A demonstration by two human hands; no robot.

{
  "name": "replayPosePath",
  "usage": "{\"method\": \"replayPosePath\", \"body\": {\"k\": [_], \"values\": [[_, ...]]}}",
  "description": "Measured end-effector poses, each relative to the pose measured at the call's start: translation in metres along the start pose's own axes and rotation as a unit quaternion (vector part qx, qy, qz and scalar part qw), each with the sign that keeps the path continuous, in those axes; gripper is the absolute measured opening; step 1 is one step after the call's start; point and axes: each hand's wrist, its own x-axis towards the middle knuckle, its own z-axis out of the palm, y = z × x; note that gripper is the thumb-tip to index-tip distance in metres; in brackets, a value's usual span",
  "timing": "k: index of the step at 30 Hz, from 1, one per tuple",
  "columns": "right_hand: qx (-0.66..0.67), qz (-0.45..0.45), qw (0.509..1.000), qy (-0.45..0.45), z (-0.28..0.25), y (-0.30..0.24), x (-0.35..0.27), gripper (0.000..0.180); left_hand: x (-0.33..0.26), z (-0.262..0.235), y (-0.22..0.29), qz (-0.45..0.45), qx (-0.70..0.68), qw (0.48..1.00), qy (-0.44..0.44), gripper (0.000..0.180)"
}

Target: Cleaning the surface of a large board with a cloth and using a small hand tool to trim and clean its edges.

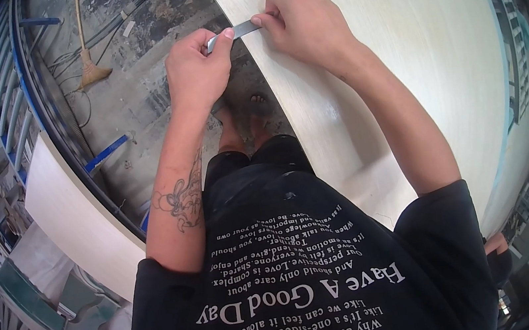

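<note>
A short, flat grey strip (245,28) stretches between my two hands; whether it is tape or a thin metal blade is hard to tell. Its left end is pinched by the thumb and fingers of my left hand (197,70), which is over the floor beside the board. My right hand (309,25) grips the other end over the edge of a large pale wooden board (407,32). The strip spans that edge at a slant. Part of each end is covered by my fingers.
A straw broom (93,73) rests on the stained concrete floor, near loose cables. Metal rollers (5,99) in a rack and a blue metal bar (106,153) are at the left. Below them lies another pale board (72,200). Part of another person (498,248) shows at the lower right.
</note>
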Motion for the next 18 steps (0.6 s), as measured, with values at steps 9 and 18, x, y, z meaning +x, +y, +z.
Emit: {"method": "replayPosePath", "body": {"k": [9, 18], "values": [[-0.012, -0.01, 1.0, 0.009, 0.001, 0.001, -0.008, 0.032, -0.008, 0.002, 0.0, -0.004, -0.01, 1.0, 0.001, 0.042], [-0.008, -0.012, 1.0, 0.011, 0.001, 0.001, -0.015, 0.033, -0.013, 0.004, -0.003, -0.001, -0.015, 1.0, -0.004, 0.04]]}}
